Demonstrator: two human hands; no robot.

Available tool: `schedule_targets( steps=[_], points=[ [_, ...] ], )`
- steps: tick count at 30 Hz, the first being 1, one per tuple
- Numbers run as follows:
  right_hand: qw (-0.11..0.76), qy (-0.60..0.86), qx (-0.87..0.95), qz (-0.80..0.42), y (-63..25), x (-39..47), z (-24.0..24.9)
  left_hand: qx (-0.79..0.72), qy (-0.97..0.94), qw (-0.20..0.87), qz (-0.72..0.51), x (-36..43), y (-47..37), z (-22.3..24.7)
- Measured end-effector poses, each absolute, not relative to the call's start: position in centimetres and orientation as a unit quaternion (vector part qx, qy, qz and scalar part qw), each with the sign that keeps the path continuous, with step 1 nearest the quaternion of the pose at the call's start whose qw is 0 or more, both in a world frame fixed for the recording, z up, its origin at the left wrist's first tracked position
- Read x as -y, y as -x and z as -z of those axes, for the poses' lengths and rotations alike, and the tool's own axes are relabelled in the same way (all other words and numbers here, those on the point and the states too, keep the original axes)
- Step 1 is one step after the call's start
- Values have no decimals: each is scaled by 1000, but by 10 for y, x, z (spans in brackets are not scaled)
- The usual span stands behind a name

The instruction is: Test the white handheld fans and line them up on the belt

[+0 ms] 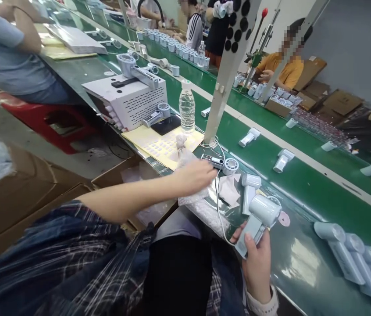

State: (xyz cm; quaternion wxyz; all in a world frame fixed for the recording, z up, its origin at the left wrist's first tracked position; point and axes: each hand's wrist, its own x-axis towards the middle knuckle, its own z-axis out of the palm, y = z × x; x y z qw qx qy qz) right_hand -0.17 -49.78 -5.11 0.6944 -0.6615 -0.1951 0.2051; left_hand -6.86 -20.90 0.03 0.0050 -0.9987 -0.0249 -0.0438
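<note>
Device [265, 211], pale blue and tilted, is held over the table's [299, 265] near edge — right hand [258, 265] clamped round its lower part. Left hand [195, 177], fingers bent, is near a knotted bag [182, 145] — whether that grip pinches anything, I cannot tell.

1. The camera sits on my head and looks forward and down.
2. My black clothes [179, 272] are very near, at the bottom.
3. It sees my left hand [196, 176] and right hand [259, 256] from above, close up.
4. The green belt [310, 184] slants down to the right.
5. The person in yellow [295, 72] is far off, up top.
</note>
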Motion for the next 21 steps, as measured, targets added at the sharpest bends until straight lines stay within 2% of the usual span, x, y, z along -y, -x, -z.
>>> schedule_targets(
  steps=[2,4,8,12,15,18,21],
  points=[
    [672,679,198,-221,-1,501,52,33,995,-51,-78,225,83,14],
    [622,714,210,-243,-5,501,51,64,985,-107,-119,226,94,23],
    [492,790,288,-225,-6,488,46,101,946,-289,-104,209,106,22],
    [450,775,402,-186,3,456,42,126,847,-514,-49,208,109,23],
    [391,787,449,-162,6,430,40,222,738,-636,30,212,106,37],
    [273,827,466,-157,7,411,36,326,641,-690,87,207,103,46],
    [144,848,491,-138,16,402,28,320,673,-655,126,205,103,41]
  ],
)
